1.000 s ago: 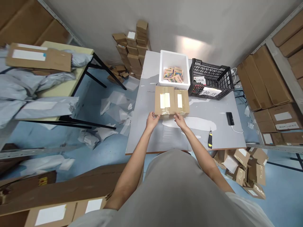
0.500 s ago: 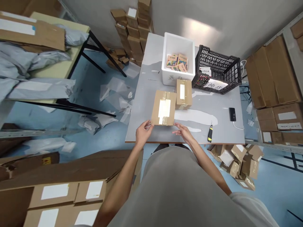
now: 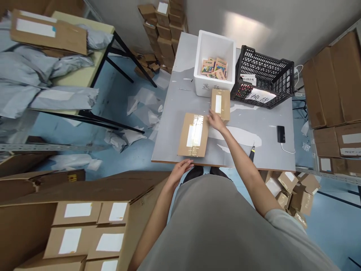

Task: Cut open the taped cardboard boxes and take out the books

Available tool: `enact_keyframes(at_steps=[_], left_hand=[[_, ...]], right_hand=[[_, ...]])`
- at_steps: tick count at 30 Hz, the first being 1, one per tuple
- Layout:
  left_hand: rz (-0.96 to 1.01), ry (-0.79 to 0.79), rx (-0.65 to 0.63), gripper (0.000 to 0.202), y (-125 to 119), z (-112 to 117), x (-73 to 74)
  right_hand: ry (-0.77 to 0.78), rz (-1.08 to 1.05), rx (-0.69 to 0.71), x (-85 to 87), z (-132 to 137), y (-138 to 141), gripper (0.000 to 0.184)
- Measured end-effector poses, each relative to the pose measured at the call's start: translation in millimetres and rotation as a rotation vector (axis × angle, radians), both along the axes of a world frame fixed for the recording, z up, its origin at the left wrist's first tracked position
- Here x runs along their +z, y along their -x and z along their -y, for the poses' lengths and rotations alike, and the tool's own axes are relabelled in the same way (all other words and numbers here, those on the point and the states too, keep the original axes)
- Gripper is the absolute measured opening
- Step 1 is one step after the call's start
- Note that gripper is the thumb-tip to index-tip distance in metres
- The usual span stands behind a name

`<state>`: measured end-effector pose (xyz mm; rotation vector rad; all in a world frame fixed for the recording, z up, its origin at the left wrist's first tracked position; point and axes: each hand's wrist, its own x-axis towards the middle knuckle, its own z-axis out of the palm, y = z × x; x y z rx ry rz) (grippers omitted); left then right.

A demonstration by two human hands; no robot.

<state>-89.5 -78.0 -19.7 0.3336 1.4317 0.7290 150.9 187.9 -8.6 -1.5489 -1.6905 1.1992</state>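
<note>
A taped cardboard box (image 3: 184,137) with a white label lies near the front of the grey table (image 3: 175,109). My left hand (image 3: 182,171) is at the table's front edge, just below the box, fingers stretched out and nothing seen in them. My right hand (image 3: 216,121) reaches over the table to the box's far right corner; its fingertips are apart, at or beside that corner. Right behind this hand stands a smaller taped cardboard box (image 3: 225,103), partly covered by it. Whether the fingers touch the smaller box, I cannot tell.
A white foam bin (image 3: 201,84) holding small colourful packs and a black plastic crate (image 3: 265,81) stand at the back. A yellow-black utility knife (image 3: 252,153) and a black phone-like device (image 3: 281,134) with a cable lie right. A large carton (image 3: 143,203) of boxes is at lower left.
The larger box has shifted toward me and tilted slightly. My right hand has gone from its near right corner to the far one. The left hand has dropped toward the table edge.
</note>
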Motion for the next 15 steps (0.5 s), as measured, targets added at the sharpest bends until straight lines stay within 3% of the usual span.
enact_keyframes(at_steps=[2, 5, 8, 11, 15], left_hand=[[0.019, -0.004, 0.031, 0.048, -10, 0, 3.4], [-0.013, -0.005, 0.045, 0.044, -13, 6, 2.2], [-0.086, 0.021, 0.076, 0.044, -5, 19, -4.4], [-0.219, 0.032, 0.148, 0.045, 5, 27, -11.4], [-0.402, -0.039, 0.142, 0.045, 4, 17, -14.8]], right_hand=[[0.018, 0.033, 0.042, -4.0, -2, 6, 0.048], [-0.027, 0.061, 0.033, -11.0, 35, -3, 0.044], [-0.03, 0.052, -0.039, -12.6, 103, -32, 0.049], [0.065, -0.027, -0.167, -6.8, 180, -62, 0.058], [0.216, -0.175, -0.291, 6.8, 260, -81, 0.064]])
